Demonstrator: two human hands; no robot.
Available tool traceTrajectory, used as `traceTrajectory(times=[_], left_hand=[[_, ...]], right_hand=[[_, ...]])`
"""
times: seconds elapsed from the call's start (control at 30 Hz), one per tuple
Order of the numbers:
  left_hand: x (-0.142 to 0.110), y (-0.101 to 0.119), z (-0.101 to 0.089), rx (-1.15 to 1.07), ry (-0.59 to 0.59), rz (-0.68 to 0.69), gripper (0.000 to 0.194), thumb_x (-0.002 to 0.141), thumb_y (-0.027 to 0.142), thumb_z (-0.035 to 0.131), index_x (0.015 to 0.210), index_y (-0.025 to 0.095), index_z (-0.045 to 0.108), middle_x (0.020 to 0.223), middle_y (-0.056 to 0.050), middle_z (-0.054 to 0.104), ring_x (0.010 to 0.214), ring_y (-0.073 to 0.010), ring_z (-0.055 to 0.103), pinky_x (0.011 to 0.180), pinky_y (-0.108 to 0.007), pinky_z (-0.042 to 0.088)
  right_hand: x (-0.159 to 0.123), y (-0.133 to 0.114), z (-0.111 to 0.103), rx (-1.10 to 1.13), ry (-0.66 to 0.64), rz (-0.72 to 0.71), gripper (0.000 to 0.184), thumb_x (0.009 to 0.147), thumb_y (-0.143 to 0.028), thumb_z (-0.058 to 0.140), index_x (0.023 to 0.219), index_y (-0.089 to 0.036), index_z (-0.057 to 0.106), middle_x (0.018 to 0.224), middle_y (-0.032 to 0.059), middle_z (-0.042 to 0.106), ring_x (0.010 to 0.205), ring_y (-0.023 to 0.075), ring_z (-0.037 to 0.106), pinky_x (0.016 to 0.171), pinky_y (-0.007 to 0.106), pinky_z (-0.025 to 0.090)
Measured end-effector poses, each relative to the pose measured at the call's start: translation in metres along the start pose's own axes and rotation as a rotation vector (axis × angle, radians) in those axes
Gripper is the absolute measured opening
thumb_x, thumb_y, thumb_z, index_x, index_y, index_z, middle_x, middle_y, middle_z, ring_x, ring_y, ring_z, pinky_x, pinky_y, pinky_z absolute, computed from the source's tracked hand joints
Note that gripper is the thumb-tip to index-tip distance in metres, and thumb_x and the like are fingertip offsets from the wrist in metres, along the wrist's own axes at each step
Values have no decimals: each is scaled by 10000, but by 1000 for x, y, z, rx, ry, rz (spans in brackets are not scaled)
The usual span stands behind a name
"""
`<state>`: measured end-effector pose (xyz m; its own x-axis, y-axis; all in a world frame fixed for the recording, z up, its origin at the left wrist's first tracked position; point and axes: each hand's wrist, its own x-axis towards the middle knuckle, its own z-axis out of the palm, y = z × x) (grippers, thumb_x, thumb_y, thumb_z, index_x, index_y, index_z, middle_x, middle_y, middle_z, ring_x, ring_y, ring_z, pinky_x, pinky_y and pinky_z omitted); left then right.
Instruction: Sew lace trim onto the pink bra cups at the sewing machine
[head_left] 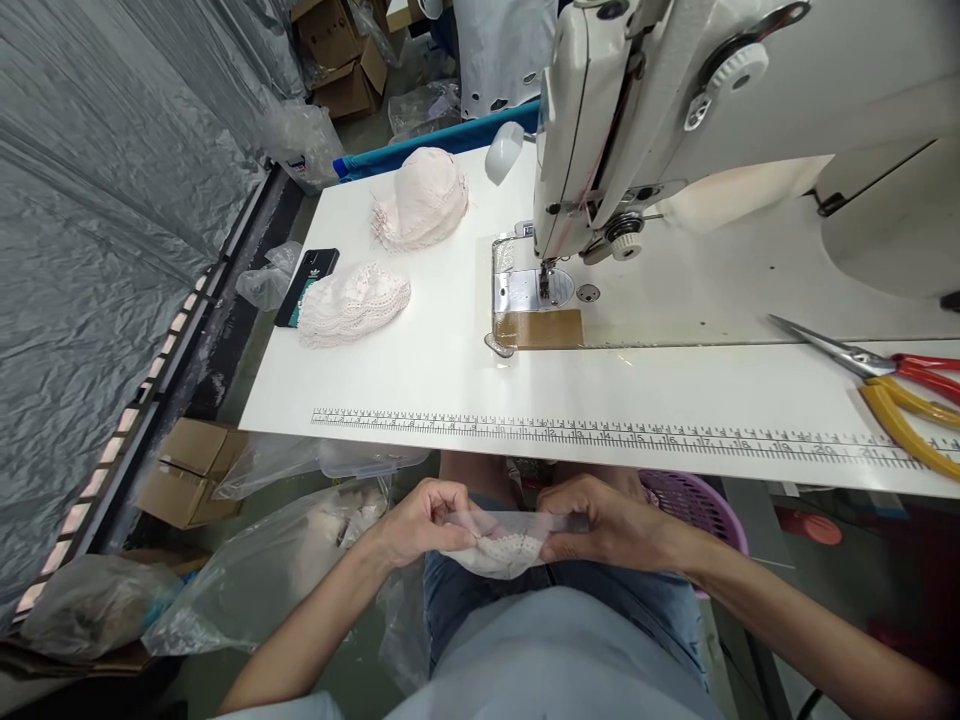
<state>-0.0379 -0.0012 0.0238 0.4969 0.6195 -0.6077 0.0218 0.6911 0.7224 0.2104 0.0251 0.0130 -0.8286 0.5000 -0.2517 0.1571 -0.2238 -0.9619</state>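
Note:
A white lace-edged fabric piece [506, 556] is stretched between my two hands, above my lap and just in front of the table edge. My left hand [431, 522] pinches its left end, thumb and fingers closed. At the right end, my right hand [589, 522] grips the same piece. A sheer strip runs along its top. On the white table [420, 375], a stack of pale lace pieces [356, 303] lies partly over a dark phone [311, 275]. Behind it sits a pile of pale pink cup-shaped pieces [427, 200].
A sewing machine [600, 120] stands at centre right, its needle over the metal plate. Scissors with red and yellow handles [874, 370] lie at the right. A printed ruler [600, 432] follows the front edge. A purple basket [697, 505], plastic bags [262, 560] and cartons [191, 470] are below.

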Motion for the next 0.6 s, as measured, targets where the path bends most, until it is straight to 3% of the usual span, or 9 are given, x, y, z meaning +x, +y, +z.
traceTrajectory(times=[0.13, 0.27, 0.6], left_hand=[[-1, -1, 0, -15, -53, 11, 336, 582, 320, 811, 592, 112, 547, 745, -104, 705, 733, -196, 658, 612, -246, 479], [-1, -1, 1, -8, -14, -12, 347, 563, 324, 820, 577, 115, 543, 697, -87, 698, 745, -219, 668, 605, -249, 481], [-1, -3, -1, 78, -83, 81, 243, 645, 263, 772, 628, 113, 581, 821, -106, 722, 838, -221, 678, 687, -271, 511]], right_hand=[[0, 0, 0, 35, -41, -47, 289, 804, -395, 638, 800, -112, 697, 759, 55, 658, 703, 162, 602, 604, 236, 444], [-1, -1, -1, 66, -83, -59, 307, 826, -396, 612, 800, -105, 707, 721, 58, 654, 676, 152, 592, 590, 228, 443], [-3, 5, -1, -10, -50, -26, 372, 843, -450, 567, 757, -106, 681, 674, 38, 618, 619, 131, 541, 541, 218, 394]])
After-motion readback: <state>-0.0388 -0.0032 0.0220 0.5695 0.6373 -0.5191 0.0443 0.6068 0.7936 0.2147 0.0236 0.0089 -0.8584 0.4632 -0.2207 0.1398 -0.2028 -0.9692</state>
